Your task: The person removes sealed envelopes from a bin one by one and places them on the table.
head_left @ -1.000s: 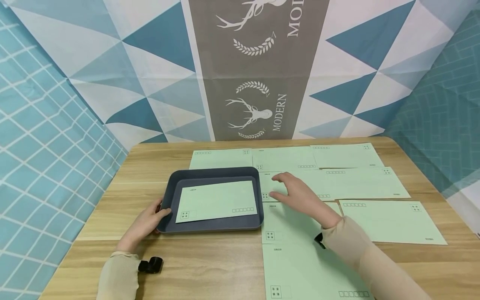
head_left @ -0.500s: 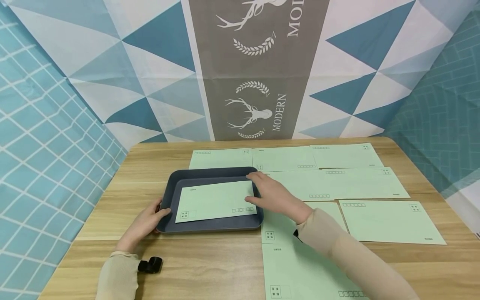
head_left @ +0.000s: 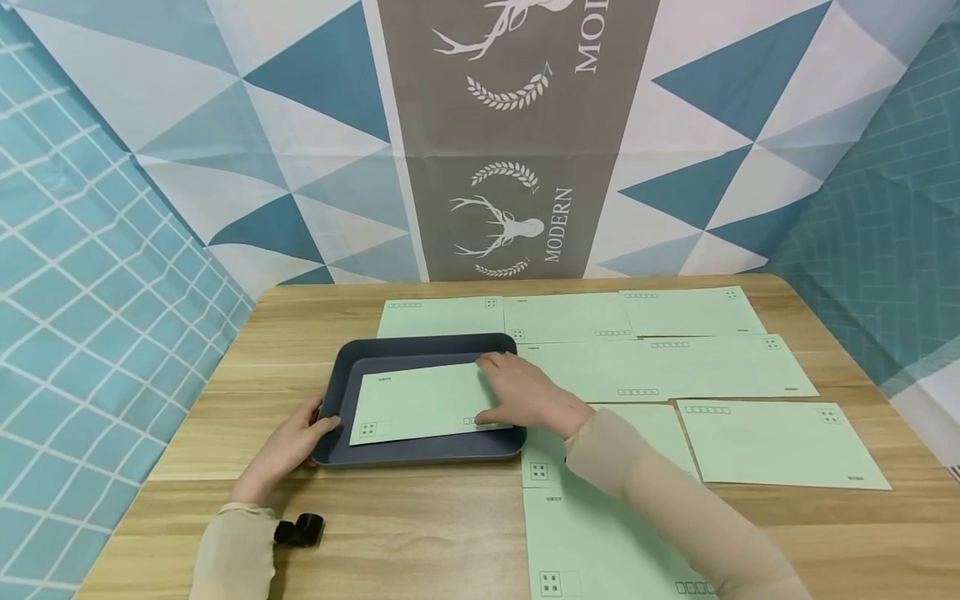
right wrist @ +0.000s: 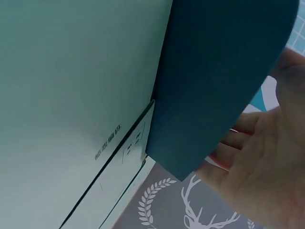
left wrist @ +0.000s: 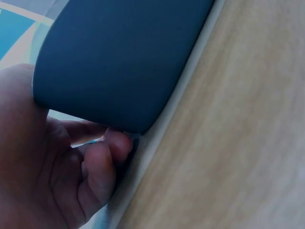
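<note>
A dark grey-blue tray (head_left: 420, 458) stands left of centre on the table, and one pale green envelope (head_left: 416, 404) lies flat inside it. My left hand (head_left: 288, 442) grips the tray's left side, thumb over the rim. In the left wrist view, the fingers of that hand (left wrist: 71, 157) curl in below the tray's wall (left wrist: 124, 57). My right hand (head_left: 528, 396) reaches over the tray's right rim, its thumb and fingers apart and overlapping the envelope's right end. The right wrist view has the right hand (right wrist: 267, 148) behind the tray wall (right wrist: 214, 76).
More pale green envelopes lie flat on the wooden table (head_left: 420, 533): a back row (head_left: 566, 315), a middle row (head_left: 735, 371), one at the right (head_left: 780, 442) and others under my right forearm, including a front one (head_left: 600, 542). Patterned cloth (head_left: 510, 125) hangs behind.
My right hand has moved left, from over the envelopes beside the tray to over the right end of the envelope in it. The left hand and tray stay put.
</note>
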`<state>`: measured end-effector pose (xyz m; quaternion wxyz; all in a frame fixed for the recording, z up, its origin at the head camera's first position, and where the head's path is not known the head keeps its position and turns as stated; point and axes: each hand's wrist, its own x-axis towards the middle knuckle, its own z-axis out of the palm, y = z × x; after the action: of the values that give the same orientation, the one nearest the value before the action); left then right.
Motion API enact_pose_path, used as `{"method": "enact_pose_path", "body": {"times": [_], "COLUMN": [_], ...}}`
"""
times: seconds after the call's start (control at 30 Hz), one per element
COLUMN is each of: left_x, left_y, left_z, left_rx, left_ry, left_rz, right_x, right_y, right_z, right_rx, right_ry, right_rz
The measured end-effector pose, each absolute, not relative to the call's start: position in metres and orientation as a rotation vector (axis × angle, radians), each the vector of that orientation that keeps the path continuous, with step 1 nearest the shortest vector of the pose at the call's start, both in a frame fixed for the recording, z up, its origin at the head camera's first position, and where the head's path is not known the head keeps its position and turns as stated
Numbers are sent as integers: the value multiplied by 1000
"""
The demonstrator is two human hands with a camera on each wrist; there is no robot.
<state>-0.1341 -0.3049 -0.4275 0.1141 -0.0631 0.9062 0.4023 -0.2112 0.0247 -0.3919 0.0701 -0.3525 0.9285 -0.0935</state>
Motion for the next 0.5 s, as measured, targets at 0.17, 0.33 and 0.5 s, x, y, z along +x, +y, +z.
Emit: {"method": "enact_pose_path", "body": {"times": [0.17,0.33,0.5], "left_x": [-134,-135,-135], "left_y": [-305,-306,-306], "left_z": [-428,-428,-427], "left_rx": [-187,-185,-188], "left_ry": [2661,2659,2658], "left_rz": [1180,1185,1178], "right_x": [-216,-220,-222], "right_y": [21,19,18], "right_z": [-394,-396,-400], "right_rx": [-1057,-1020,-1011], "right_ry": [2774,2772,2764], "right_rz": [-180,-99,-9]}}
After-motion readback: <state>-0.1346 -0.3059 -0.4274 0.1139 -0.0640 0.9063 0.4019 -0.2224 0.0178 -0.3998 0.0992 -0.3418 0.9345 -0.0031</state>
